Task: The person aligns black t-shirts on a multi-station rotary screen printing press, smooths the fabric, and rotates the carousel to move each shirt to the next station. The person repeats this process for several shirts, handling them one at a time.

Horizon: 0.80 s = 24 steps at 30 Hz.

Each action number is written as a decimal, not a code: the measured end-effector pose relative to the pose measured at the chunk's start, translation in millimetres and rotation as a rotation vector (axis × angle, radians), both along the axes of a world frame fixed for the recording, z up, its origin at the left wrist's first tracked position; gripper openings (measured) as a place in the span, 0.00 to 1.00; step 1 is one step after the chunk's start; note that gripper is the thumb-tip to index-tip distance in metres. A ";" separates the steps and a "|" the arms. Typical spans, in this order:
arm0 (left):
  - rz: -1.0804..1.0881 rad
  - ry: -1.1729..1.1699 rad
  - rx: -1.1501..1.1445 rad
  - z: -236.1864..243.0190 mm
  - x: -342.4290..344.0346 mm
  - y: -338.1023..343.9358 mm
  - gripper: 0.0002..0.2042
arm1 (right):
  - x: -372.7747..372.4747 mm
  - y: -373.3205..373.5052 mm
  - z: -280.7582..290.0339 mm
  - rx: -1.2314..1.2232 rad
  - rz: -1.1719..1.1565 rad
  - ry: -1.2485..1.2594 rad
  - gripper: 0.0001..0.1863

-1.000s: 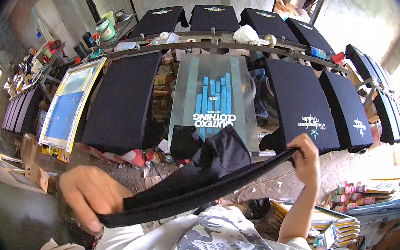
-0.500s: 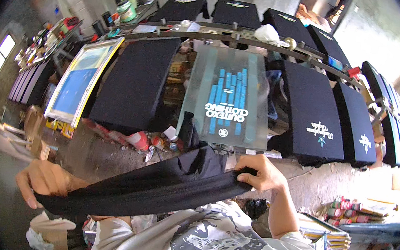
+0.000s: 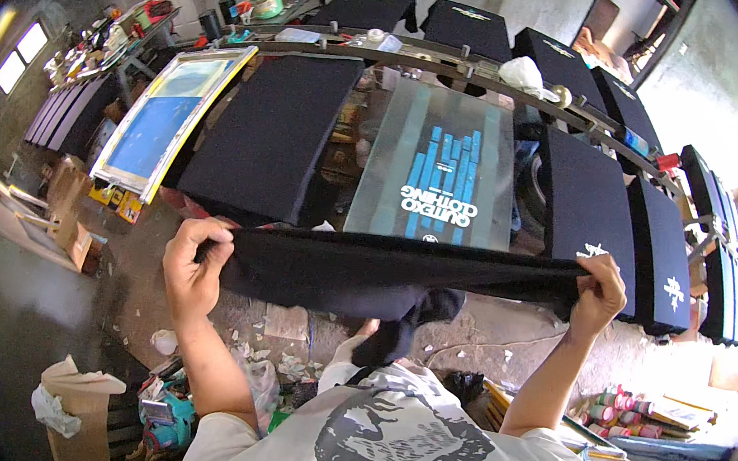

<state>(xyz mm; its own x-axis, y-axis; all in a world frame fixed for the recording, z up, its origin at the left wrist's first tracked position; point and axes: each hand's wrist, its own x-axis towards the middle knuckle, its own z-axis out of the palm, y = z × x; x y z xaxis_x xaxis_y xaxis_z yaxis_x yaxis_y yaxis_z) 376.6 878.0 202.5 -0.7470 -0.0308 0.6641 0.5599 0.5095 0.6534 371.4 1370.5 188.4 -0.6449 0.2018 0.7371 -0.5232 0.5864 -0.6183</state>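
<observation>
Black shirt [image 3: 382,273] is stretched flat, left hand [image 3: 194,267] and right hand [image 3: 598,293] each closed tight on one end.

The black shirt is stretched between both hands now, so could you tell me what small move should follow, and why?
Probably lower the black shirt forward onto the bare platen. The left hand and right hand hold it taut just before that platen; neighbouring ones are already covered.

Left hand [image 3: 195,267] and right hand [image 3: 599,293] gripping black shirt [image 3: 382,273], stretched flat just before bare printing pallet [image 3: 438,167]; framed screen [image 3: 171,117] at left.
</observation>
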 end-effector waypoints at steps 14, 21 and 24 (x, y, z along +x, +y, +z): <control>-0.907 -0.166 0.615 -63.6 -47.5 30.3 0.13 | 52.6 36.2 -28.5 -0.040 0.360 -0.256 0.14; -0.757 -0.046 0.440 -57.6 -50.0 12.5 0.09 | 68.5 69.6 -26.6 0.285 0.305 -0.788 0.19; -1.007 -0.036 0.676 -61.2 -46.6 4.5 0.07 | 83.7 91.2 -33.8 0.390 0.371 -0.825 0.22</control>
